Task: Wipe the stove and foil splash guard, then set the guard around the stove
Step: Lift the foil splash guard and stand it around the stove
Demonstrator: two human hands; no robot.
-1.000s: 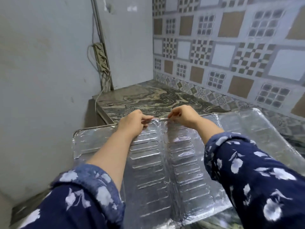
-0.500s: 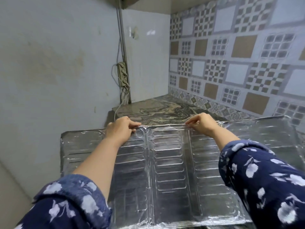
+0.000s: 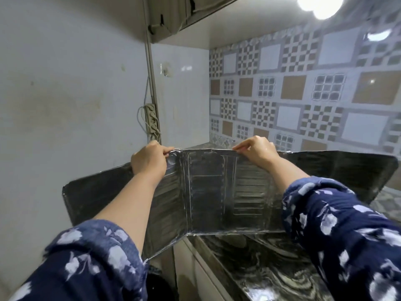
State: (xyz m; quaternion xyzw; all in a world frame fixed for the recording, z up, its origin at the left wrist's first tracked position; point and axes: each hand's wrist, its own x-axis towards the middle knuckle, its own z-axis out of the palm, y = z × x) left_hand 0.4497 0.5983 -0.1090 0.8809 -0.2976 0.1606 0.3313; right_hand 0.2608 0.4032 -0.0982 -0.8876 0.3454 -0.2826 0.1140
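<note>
The foil splash guard (image 3: 208, 192) is a wide, ribbed, folding silver panel held upright above the marbled counter (image 3: 267, 268), its bottom edge lifted off the surface. My left hand (image 3: 149, 160) pinches its top edge left of centre. My right hand (image 3: 256, 151) pinches the same edge right of centre. The guard's side wings spread out to the left and right. No stove is in view.
A plain wall (image 3: 65, 94) stands on the left with a power strip (image 3: 152, 120) and cables hanging in the corner. Patterned tiles (image 3: 303, 94) cover the wall on the right. A bright lamp (image 3: 319, 5) shines overhead beside a cabinet (image 3: 173, 16).
Both hands have raised the guard from lying tilted on the counter to hanging upright in the air, and they have spread further apart. The view has tilted upward.
</note>
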